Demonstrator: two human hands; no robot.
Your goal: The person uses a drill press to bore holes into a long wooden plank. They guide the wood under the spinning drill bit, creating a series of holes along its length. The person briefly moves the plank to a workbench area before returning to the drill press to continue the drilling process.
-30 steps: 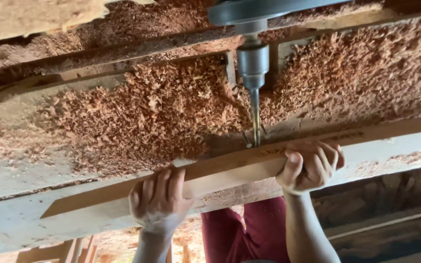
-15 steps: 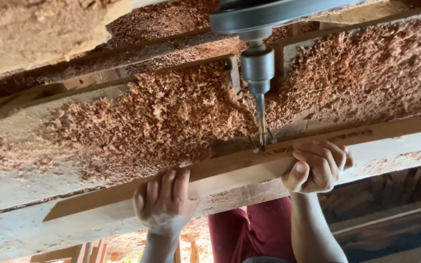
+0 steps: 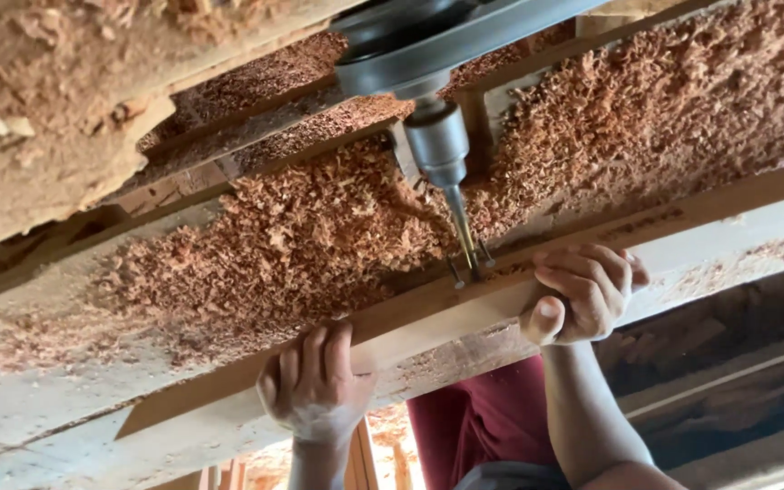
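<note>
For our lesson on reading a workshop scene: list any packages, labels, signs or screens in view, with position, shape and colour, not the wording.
None: no package, label, sign or screen is in view.
Nearest thing: faint dark marks, too blurred to read, along the long pale wooden strip right of the drill bit.

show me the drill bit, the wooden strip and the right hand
drill bit (image 3: 461, 229), head view, on the middle of its metal shaft
wooden strip (image 3: 428, 319), head view, on its bare face between the hands
right hand (image 3: 583, 290), head view, on the knuckles gripping the strip
</note>
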